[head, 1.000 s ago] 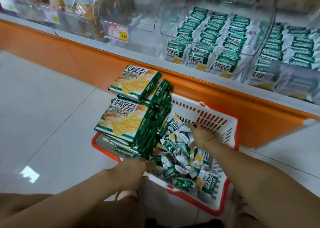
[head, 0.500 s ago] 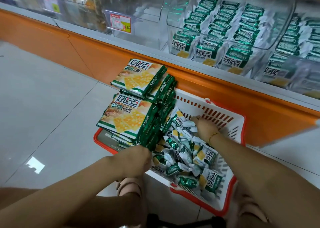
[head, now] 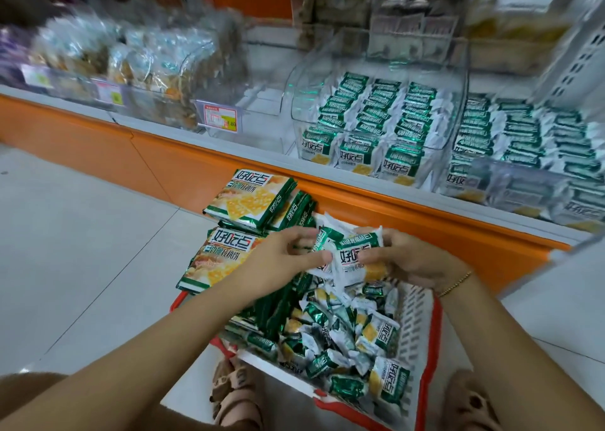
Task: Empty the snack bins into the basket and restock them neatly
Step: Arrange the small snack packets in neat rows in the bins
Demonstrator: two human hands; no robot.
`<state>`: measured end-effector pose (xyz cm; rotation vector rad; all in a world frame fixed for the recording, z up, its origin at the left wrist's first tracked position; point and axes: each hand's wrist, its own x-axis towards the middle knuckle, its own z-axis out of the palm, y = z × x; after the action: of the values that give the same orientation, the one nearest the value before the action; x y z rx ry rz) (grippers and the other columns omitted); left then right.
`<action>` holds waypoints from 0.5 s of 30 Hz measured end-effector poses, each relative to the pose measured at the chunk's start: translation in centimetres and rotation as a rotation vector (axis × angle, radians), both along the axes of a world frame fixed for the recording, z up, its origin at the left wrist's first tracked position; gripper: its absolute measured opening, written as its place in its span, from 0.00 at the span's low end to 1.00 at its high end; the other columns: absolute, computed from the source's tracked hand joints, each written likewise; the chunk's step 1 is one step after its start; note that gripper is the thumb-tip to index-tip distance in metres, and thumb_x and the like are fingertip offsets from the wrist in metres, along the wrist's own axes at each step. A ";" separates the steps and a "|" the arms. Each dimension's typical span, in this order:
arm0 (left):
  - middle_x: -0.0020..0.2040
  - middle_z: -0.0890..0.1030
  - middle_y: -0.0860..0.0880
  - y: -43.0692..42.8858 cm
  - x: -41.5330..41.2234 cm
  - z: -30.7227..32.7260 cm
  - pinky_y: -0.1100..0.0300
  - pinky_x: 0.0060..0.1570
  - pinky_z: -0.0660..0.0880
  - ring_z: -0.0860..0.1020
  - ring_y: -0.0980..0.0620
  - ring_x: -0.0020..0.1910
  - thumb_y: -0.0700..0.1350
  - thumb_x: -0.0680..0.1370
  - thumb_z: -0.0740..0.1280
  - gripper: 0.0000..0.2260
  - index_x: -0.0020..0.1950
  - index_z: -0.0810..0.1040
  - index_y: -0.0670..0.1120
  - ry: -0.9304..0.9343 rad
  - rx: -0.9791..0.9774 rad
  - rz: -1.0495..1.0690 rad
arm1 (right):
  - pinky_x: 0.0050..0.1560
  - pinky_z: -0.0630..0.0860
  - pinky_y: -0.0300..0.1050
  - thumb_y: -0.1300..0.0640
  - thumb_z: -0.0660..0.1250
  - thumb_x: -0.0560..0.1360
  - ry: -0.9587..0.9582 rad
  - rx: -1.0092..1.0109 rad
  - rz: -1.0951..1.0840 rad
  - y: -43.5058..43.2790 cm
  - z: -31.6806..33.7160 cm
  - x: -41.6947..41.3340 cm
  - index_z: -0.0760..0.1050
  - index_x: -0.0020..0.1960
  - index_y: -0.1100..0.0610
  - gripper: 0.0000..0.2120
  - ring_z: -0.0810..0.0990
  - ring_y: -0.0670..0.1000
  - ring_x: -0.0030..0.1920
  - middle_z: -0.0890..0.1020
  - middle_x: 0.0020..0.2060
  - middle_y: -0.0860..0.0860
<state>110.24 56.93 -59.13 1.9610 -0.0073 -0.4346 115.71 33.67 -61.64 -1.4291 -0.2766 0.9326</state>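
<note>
A red and white basket (head: pixel 422 326) on the floor holds several small green and white snack packets (head: pixel 340 332) on its right side. Stacks of large green cracker packs (head: pixel 229 254) fill its left side. Above the basket my left hand (head: pixel 281 260) and my right hand (head: pixel 406 257) together hold a small bunch of snack packets (head: pixel 350 257). On the shelf behind, a clear bin (head: pixel 376 116) carries neat rows of the same packets, and a second bin (head: pixel 523 149) to its right does too.
An empty clear bin (head: pixel 255 116) with a price tag (head: pixel 220 119) stands left of the filled one. Bins of other bagged snacks (head: pixel 131 60) run along the shelf's left. The orange shelf base (head: pixel 425 214) lies right behind the basket. My sandalled feet (head: pixel 235 394) flank its near edge.
Both hands have come up out of the basket with a bunch of small packets and met above it. The view has tilted up toward the shelf.
</note>
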 end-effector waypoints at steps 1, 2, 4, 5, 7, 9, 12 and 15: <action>0.45 0.77 0.52 -0.2 0.1 0.3 0.64 0.45 0.73 0.76 0.57 0.42 0.63 0.67 0.72 0.23 0.54 0.78 0.49 0.005 -0.023 -0.025 | 0.51 0.77 0.54 0.48 0.80 0.64 -0.007 0.033 -0.009 0.1 0.9 -0.5 0.75 0.62 0.61 0.32 0.76 0.64 0.53 0.80 0.58 0.63; 0.43 0.76 0.49 -0.2 0.4 0.2 0.62 0.44 0.73 0.76 0.55 0.40 0.61 0.67 0.73 0.26 0.54 0.78 0.42 0.018 -0.074 -0.025 | 0.50 0.79 0.51 0.49 0.80 0.64 -0.011 0.066 -0.017 -0.1 1.5 -0.8 0.74 0.62 0.62 0.32 0.79 0.61 0.52 0.80 0.57 0.63; 0.48 0.75 0.44 -0.5 0.7 0.1 0.60 0.48 0.77 0.79 0.53 0.46 0.54 0.67 0.74 0.32 0.61 0.74 0.33 0.084 -0.233 0.020 | 0.44 0.81 0.42 0.55 0.76 0.67 -0.023 0.091 -0.054 -0.5 2.9 -1.4 0.73 0.61 0.63 0.27 0.83 0.53 0.48 0.82 0.54 0.60; 0.50 0.73 0.44 -0.6 0.9 0.3 0.61 0.48 0.78 0.79 0.51 0.49 0.52 0.67 0.74 0.32 0.60 0.72 0.30 0.106 -0.306 0.036 | 0.41 0.81 0.40 0.58 0.73 0.68 -0.048 0.088 -0.093 -0.6 3.5 -1.7 0.74 0.60 0.62 0.22 0.84 0.50 0.45 0.84 0.51 0.58; 0.50 0.71 0.44 -0.8 1.0 0.9 0.63 0.47 0.79 0.76 0.49 0.50 0.49 0.70 0.72 0.23 0.53 0.74 0.31 0.163 -0.397 0.070 | 0.39 0.80 0.37 0.62 0.70 0.68 -0.102 0.080 -0.181 -1.3 4.0 -1.8 0.75 0.57 0.63 0.18 0.83 0.47 0.41 0.83 0.47 0.56; 0.48 0.75 0.42 -0.9 1.2 1.3 0.61 0.47 0.80 0.76 0.48 0.49 0.45 0.74 0.70 0.12 0.48 0.75 0.37 0.211 -0.430 0.119 | 0.40 0.80 0.37 0.58 0.75 0.65 -0.128 0.096 -0.243 -2.2 4.0 -1.6 0.77 0.56 0.63 0.21 0.82 0.48 0.40 0.83 0.46 0.56; 0.45 0.83 0.45 -1.0 1.6 1.5 0.59 0.45 0.81 0.80 0.50 0.46 0.43 0.72 0.72 0.09 0.49 0.79 0.42 0.243 -0.464 0.190 | 0.40 0.80 0.38 0.54 0.77 0.62 -0.182 0.089 -0.260 -2.7 4.2 -1.9 0.80 0.53 0.59 0.20 0.83 0.50 0.43 0.84 0.48 0.56; 0.52 0.83 0.41 -1.8 1.9 2.1 0.58 0.42 0.82 0.80 0.48 0.48 0.46 0.66 0.73 0.21 0.56 0.79 0.40 0.255 -0.484 0.223 | 0.43 0.79 0.39 0.58 0.74 0.66 -0.319 0.008 -0.264 -1.1 5.4 -2.6 0.79 0.52 0.60 0.16 0.83 0.48 0.45 0.85 0.46 0.52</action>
<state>112.13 55.10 -56.98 1.4036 0.2455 -0.4813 113.15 32.60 -56.29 -1.5622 -0.3184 0.4874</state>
